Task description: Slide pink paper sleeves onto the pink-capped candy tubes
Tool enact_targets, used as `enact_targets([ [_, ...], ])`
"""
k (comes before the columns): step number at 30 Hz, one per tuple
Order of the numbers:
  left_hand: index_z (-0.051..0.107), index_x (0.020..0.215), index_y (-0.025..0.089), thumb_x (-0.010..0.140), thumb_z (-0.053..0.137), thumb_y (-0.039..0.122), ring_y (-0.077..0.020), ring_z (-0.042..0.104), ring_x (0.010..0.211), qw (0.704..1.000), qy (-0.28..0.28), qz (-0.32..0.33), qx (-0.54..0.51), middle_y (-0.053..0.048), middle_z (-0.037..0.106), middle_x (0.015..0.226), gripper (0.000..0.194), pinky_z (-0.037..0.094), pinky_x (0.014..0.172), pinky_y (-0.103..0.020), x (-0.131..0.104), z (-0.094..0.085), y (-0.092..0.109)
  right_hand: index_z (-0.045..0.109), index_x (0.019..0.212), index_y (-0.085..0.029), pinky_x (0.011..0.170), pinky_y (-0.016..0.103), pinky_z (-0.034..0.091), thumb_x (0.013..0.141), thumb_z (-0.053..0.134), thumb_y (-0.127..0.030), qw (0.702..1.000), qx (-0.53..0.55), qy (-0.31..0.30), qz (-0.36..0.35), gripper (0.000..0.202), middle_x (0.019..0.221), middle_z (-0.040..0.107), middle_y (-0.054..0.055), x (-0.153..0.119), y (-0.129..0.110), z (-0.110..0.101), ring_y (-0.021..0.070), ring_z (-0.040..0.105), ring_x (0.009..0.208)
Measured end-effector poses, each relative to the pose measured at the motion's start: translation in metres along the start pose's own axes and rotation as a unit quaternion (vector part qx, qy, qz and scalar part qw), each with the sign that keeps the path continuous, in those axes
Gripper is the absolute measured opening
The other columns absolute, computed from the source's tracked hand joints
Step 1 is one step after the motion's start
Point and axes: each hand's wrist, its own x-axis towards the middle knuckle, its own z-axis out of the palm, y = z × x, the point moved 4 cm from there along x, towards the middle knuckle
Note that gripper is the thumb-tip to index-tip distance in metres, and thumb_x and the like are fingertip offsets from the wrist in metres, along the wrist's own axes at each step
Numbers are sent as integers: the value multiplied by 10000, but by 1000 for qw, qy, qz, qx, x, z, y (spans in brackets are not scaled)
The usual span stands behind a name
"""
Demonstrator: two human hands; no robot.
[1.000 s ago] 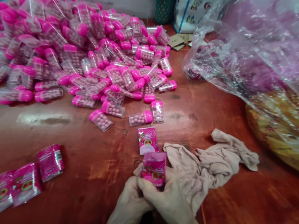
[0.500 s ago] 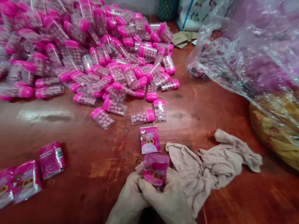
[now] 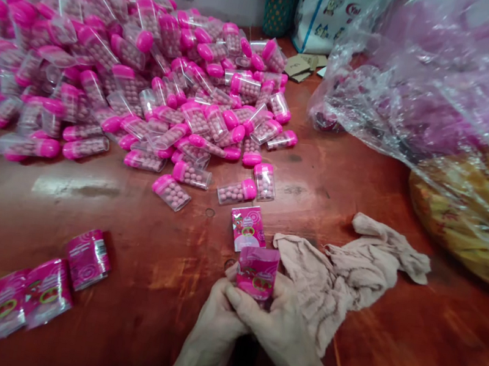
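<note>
Between both hands, near the table's front edge, stands a candy container in a pink printed sleeve. My left hand grips its lower left side. On the other side my right hand has its fingers wrapped round the base, its thumb crossing toward the left thumb. The container's lower end is hidden by my fingers. Just beyond it lies a flat stack of pink printed sleeves. At the left are several sleeve-wrapped containers. Clear containers of pink candy balls with bright pink caps lie farther back.
A large pile of capped candy containers covers the back left. Right of my hands lies a crumpled beige cloth. A yellow basket under clear plastic wrap fills the right. Cardboard pieces and a printed bag are at the back.
The sleeve sits slightly lower on the container, and its printed front looks smoother. Both hands keep their grip. The whole view has shifted a little.
</note>
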Motion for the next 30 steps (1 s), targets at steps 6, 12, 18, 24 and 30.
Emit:
enact_targets([
  [6, 653, 563, 111, 552, 706, 144, -91, 435, 469, 1000, -5, -14, -8, 9, 523, 479, 63, 360, 469, -213, 0, -5, -9, 625, 942, -187, 732, 267, 480, 820, 575, -390, 998, 62, -24, 10, 242, 824, 628, 16, -2, 9, -1, 158, 597, 758],
  [12, 690, 719, 130, 562, 692, 56, -76, 433, 499, 999, -19, -21, -34, 6, 567, 567, 173, 355, 495, -197, 0, -6, -13, 619, 908, -189, 730, 258, 471, 880, 496, -371, 998, 64, -19, 19, 221, 809, 607, 9, -4, 10, 0, 143, 577, 756],
  [18, 623, 604, 131, 595, 706, 72, -71, 447, 497, 998, -6, -3, -61, 15, 542, 539, 102, 355, 458, -172, -2, -6, -11, 609, 955, -178, 552, 184, 463, 840, 567, -298, 997, 72, -24, 30, 171, 765, 602, -2, -1, 10, 0, 98, 541, 622],
  [24, 613, 855, 135, 781, 600, 199, -78, 501, 512, 997, -58, -5, -53, -3, 545, 640, 98, 382, 438, -168, -3, -8, -7, 558, 881, -188, 321, 117, 375, 884, 468, -402, 987, 145, -39, 49, 232, 666, 522, -46, 1, 9, -3, 28, 430, 376],
  [30, 592, 892, 139, 822, 559, 261, -67, 495, 461, 998, -22, 5, -61, 11, 521, 589, 144, 337, 384, -142, -8, -11, -6, 593, 866, -196, 335, 129, 398, 886, 455, -420, 996, 78, 9, 44, 264, 647, 532, -26, -6, 6, -1, 60, 482, 428],
])
